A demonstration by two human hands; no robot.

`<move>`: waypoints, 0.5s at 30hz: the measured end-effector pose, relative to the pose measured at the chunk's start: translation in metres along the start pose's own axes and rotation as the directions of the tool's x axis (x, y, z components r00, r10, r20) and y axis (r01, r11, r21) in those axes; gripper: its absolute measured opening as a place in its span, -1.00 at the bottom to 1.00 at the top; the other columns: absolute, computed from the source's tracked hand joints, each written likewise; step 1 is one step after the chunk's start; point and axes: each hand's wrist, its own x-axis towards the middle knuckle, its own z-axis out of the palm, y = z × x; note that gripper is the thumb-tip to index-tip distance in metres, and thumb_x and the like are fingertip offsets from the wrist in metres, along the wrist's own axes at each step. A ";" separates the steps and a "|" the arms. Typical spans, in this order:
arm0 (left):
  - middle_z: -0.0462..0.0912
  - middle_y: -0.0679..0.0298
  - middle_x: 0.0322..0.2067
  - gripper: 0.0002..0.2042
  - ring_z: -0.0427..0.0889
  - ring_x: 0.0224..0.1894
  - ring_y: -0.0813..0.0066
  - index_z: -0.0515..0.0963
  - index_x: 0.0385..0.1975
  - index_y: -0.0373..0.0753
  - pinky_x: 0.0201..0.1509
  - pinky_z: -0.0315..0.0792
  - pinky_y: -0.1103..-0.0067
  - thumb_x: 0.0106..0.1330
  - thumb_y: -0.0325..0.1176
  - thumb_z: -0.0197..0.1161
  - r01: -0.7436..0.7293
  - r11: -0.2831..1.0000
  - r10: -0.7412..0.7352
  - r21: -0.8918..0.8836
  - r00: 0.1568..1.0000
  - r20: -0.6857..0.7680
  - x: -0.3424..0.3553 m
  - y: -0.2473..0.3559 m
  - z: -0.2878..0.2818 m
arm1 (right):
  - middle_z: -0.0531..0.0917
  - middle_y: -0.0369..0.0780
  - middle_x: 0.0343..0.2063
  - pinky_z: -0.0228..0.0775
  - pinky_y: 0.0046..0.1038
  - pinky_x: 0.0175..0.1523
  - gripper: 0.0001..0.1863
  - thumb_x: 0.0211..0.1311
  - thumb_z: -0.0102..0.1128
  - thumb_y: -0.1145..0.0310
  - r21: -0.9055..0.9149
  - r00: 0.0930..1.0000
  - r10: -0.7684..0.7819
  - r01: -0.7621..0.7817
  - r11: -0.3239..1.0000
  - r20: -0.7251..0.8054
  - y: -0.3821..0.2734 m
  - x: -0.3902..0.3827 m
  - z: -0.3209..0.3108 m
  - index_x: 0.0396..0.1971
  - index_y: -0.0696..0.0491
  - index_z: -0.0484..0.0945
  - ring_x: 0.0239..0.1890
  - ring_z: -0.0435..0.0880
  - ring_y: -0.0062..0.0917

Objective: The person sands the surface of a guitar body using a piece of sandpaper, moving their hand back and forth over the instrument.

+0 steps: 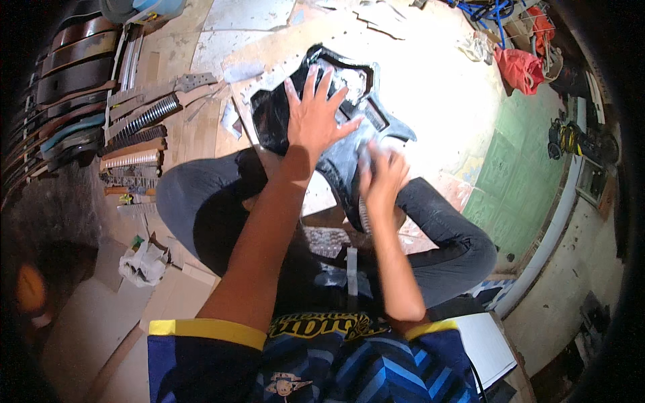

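Note:
A black electric guitar body (346, 153) with pale dust on its face lies in front of my crossed legs, its cut-out cavities facing up. My left hand (314, 117) rests flat on its upper left part, fingers spread and holding nothing. On the right part of the body, my right hand (384, 173) bends its fingers down against the dusty surface. Those fingertips are smeared by motion, and whatever lies under them cannot be made out. Part of the body is hidden beneath my left hand and forearm.
Several guitar necks (144, 111) lie on the floor at the left, beside a stack of curved guitar parts (74, 80). A white plastic bag (144, 263) sits at the lower left. Red cloth (521, 70) lies at the upper right, near green floor tiles (517, 164) and a pale pipe (544, 258).

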 end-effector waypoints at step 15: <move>0.31 0.06 0.46 -0.31 0.08 0.58 -0.06 0.63 0.21 -0.03 0.48 -0.11 -0.35 0.15 0.28 0.37 0.003 1.000 -0.004 0.018 0.999 0.055 0.003 0.003 -0.001 | 0.55 0.00 0.08 0.19 0.06 0.25 -0.48 0.09 0.48 0.42 0.008 1.000 -0.016 0.016 1.000 -0.016 0.020 -0.059 -0.005 0.11 -0.23 0.69 0.16 0.47 0.00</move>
